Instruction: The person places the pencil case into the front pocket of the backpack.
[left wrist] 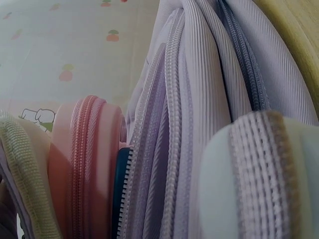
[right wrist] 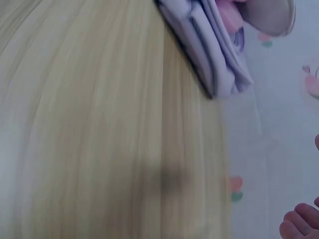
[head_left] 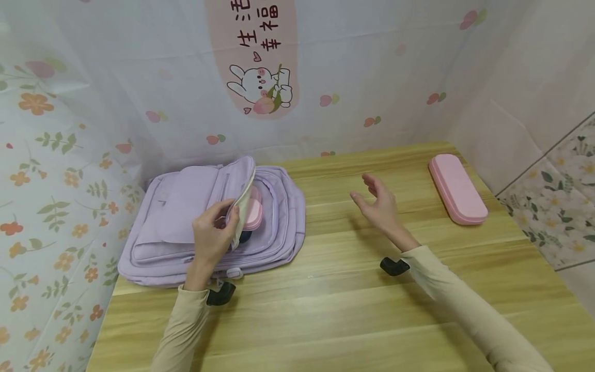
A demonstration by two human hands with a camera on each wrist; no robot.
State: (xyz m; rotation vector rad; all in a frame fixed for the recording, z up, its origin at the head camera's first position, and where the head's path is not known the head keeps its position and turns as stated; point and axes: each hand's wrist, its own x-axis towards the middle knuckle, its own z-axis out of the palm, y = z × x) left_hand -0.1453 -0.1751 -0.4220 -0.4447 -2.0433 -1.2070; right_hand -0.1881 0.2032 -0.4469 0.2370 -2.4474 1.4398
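A lavender backpack (head_left: 186, 196) lies flat on the left of the table, its front pocket unzipped. My left hand (head_left: 215, 227) pinches the edge of the pocket flap (head_left: 241, 181) and holds it raised. Inside the pocket sits a pink zippered case (head_left: 253, 213), seen close up in the left wrist view as a rounded pink case (left wrist: 84, 169) beside something dark teal (left wrist: 119, 184). Above the middle of the table my right hand (head_left: 381, 206) hangs with fingers spread and holds nothing. Only the fingertips (right wrist: 299, 221) of it show in the right wrist view.
A long pink case (head_left: 457, 188) lies at the table's right end. The wooden table (head_left: 316, 315) meets a printed cloth (head_left: 353, 67) at the back. Floral cloth (head_left: 46, 206) hangs along the left side. Black wrist mounts (head_left: 394, 266) sit on both sleeves.
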